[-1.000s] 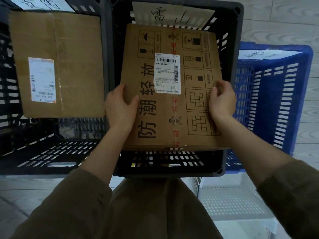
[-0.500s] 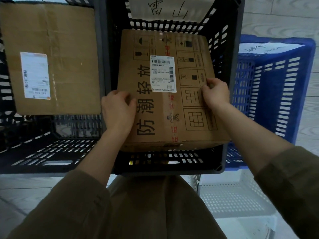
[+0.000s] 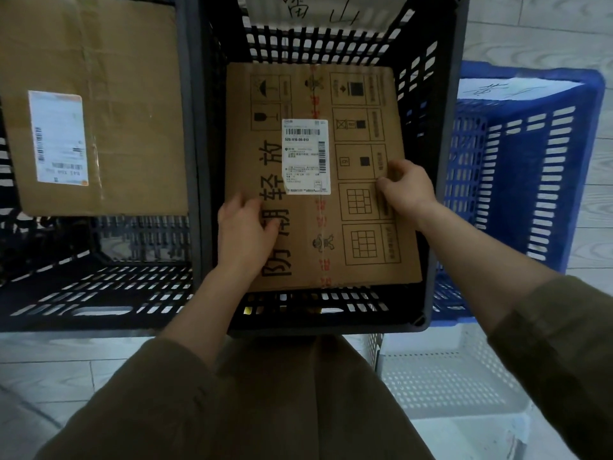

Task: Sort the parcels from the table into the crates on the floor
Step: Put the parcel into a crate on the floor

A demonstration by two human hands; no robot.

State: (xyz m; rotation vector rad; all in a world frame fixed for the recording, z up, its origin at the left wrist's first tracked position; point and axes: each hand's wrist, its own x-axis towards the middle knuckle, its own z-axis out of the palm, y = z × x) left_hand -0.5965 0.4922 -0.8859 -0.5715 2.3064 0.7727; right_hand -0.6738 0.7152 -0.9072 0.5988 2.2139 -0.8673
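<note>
Where crates stand, pale floor tiles

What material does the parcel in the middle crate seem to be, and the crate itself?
The parcel looks like matte brown corrugated cardboard: dull surface, printed handling symbols, a taped seam, a white paper label. The middle crate looks like moulded black plastic, slightly glossy, with regular slotted walls. Both are judged by look only.

— Where are the hands?
— Both reach up from the bottom of the frame, forearms bare below olive sleeves. The left hand sits at centre, knuckles up, fingers curled inward
— And the other?
— The right hand, centre right, has its thumb and fingers bent in a pinch
</note>
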